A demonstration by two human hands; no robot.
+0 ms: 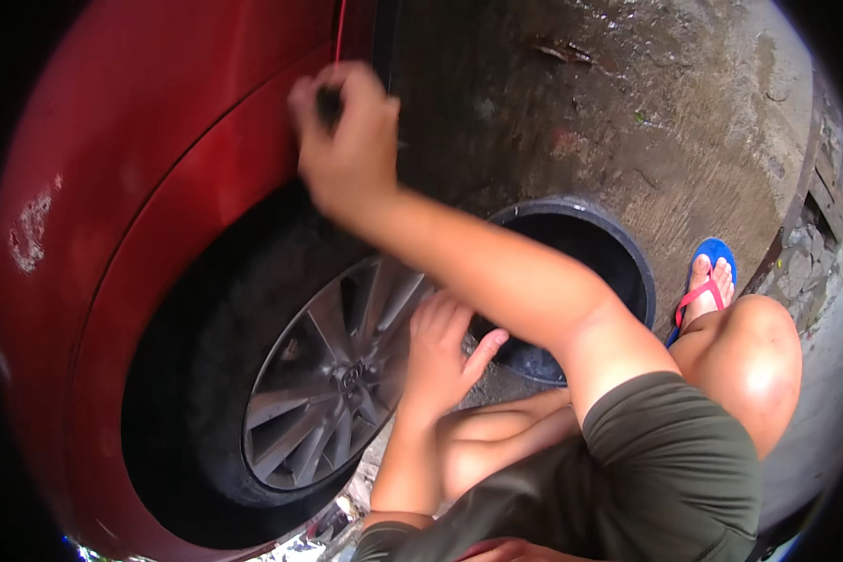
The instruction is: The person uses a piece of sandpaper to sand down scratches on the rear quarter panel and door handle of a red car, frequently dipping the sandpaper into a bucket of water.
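My right hand point(354, 150) is raised beside the red car body point(253, 117), just above the wheel arch. Its fingers curl round something small and dark, too blurred to name. My left hand point(442, 348) is lower down, by the outer side of the car wheel point(300, 403). The fingers there are extended and the thumb stands apart, with nothing visible in the hand; whether it touches the tyre I cannot tell. Silver spokes fill the wheel, and a black tyre surrounds them. My right forearm crosses in front of a dark bucket point(632, 248).
Behind the bucket stretches wet, stained concrete ground point(534, 122). My bent knee point(749, 365) and a foot in a blue flip-flop point(715, 251) with a red strap are at the right. Broken stone edging point(820, 225) runs along the far right.
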